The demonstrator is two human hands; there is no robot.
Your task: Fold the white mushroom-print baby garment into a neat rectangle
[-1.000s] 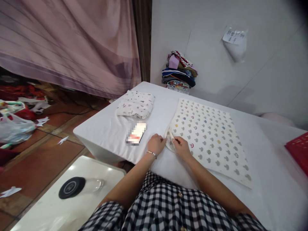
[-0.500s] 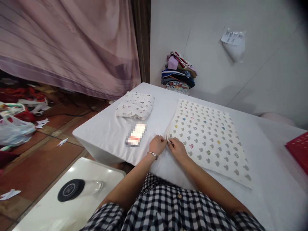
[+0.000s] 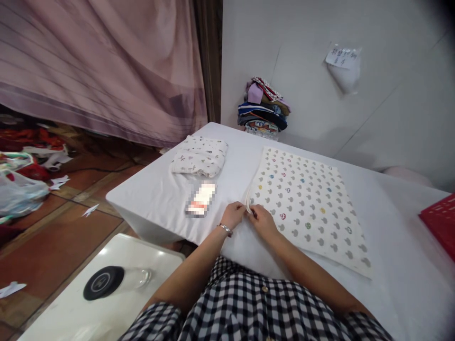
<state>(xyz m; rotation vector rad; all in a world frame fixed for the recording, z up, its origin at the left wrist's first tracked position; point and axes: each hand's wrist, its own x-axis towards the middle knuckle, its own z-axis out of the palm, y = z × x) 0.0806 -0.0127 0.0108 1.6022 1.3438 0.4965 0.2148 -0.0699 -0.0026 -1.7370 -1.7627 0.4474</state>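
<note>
A white cloth point(image 3: 309, 199) printed with grey mushroom-like shapes, a few of them coloured, lies flat and folded in layers on the white-covered table point(image 3: 149, 189). My left hand point(image 3: 233, 214) is closed at the cloth's near-left corner, its fingertips pinching the layered edge. Right beside it, my right hand point(image 3: 262, 221) pinches the same corner with thumb and fingers, slightly lifting the layers. Left of the hands lies a phone point(image 3: 201, 199) with a blurred screen. Behind the phone rests a folded white cloth point(image 3: 201, 156) with small printed figures.
A pile of folded clothes point(image 3: 263, 109) stands by the wall behind the table. At the right edge is a red basket-like object point(image 3: 441, 225). A low white stand point(image 3: 142, 251) at lower left holds a glass jar with a black lid point(image 3: 104, 282). Plastic bags point(image 3: 21, 194) sit on the tiled floor.
Both hands stay at the cloth's corner with almost no movement; the layers at the edge show slightly more apart. The view has shifted very slightly.
</note>
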